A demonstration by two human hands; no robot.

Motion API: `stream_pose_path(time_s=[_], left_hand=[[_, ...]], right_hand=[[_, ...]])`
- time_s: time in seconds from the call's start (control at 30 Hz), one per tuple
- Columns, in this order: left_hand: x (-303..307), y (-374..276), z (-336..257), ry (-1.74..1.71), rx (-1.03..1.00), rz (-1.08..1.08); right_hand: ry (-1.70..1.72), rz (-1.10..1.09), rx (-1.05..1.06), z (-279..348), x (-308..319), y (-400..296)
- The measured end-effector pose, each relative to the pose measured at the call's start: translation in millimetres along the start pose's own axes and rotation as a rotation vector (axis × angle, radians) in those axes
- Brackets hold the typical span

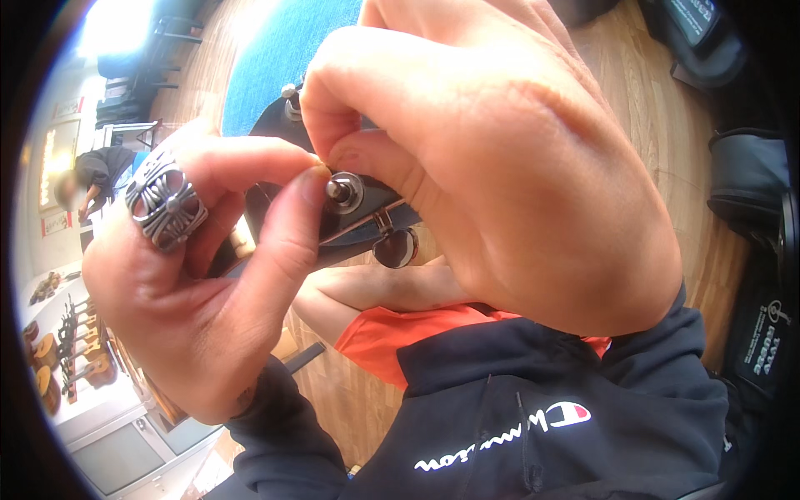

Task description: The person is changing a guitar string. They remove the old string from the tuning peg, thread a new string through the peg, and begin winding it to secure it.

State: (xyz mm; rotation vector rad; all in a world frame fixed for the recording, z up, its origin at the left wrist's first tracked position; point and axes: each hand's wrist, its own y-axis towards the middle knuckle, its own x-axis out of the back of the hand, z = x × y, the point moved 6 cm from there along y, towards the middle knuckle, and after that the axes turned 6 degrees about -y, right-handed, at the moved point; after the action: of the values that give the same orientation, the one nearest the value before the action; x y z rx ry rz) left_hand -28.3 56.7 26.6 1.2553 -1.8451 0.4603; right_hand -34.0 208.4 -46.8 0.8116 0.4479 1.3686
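A dark guitar headstock [269, 131] lies under both hands, partly covered by them. My left hand [169, 312], wearing a large silver ring [167, 203], brings thumb and index fingertips together beside a metal tuning post [340, 190]. My right hand [500, 187] bends over the headstock from the right, its thumb and curled index finger meeting just above the same post. Whatever may be pinched in either hand is too small or hidden to make out. A shiny tuner button [397, 247] sticks out at the near edge. Another tuning post [290, 103] shows farther up.
Blue fabric [269, 62] lies beneath the headstock. Black bags [747, 175] stand on the wooden floor [662, 144] at right. Small guitars or ukuleles [94, 362] line a white display at left. Behind it, another person [103, 175] leans forward.
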Motion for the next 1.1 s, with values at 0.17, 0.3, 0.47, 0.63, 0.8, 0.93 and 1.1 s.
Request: stream_pose_path(time_s=[0.17, 0.3, 0.47, 0.63, 0.8, 0.93, 1.1], left_hand=[[0.6, -1.2, -5.9, 0.010, -0.190, 0.092], [2.0, -1.4, -5.0, -0.028, -0.168, 0.116], [10.8, -5.1, -14.3, 0.222, -0.130, 0.090], [2.3, -0.5, -21.8, 0.386, -0.295, -0.033], [3.0, 2.8, -19.2, 0.438, -0.349, -0.109], [-0.8, 3.6, -13.6, 0.403, -0.396, -0.154], [12.0, -1.3, -13.0, 0.350, -0.436, -0.128]], right_hand=[[-0.014, 0.014, 0.012, -11.7, 28.0, -11.5], [-0.027, 0.011, 0.024, -15.7, 39.4, -15.6], [-0.037, 0.010, 0.041, -9.2, 41.1, -14.4], [-0.049, 0.008, 0.068, -30.8, 85.2, -21.6], [-0.045, 0.005, 0.108, -88.5, 107.6, -7.3], [-0.085, -0.006, 0.107, -96.7, 94.0, 7.6], [-0.082, 0.019, 0.130, -128.9, 102.8, 32.9]])
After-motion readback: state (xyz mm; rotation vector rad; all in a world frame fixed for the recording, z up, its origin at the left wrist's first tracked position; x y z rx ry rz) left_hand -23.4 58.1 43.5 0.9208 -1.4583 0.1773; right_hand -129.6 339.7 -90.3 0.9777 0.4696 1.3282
